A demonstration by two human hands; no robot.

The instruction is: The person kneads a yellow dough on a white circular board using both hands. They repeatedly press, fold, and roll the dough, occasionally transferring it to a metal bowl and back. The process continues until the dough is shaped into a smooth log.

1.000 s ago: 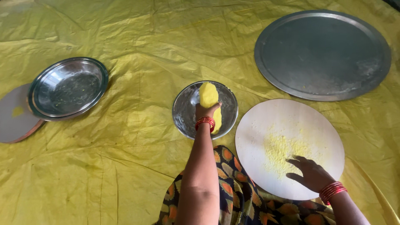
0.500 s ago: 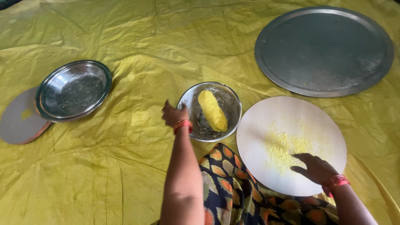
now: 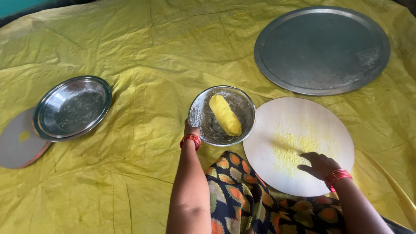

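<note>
Your left hand [image 3: 191, 129] has dropped from beside the bowl [image 3: 222, 115] to grip its near rim; the yellow dough [image 3: 225, 115] lies inside. Your right hand [image 3: 320, 164] rests open, fingers spread, on the floured round board [image 3: 299, 145].

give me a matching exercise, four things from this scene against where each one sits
Things:
1. dough roll
2. large steel tray
3. right hand
4. steel plate

Places:
A. far right on the yellow sheet
B. on the floured round board
C. inside the small steel bowl
D. far left, overlapping a flat disc

Pairs: 1-C, 2-A, 3-B, 4-D
</note>
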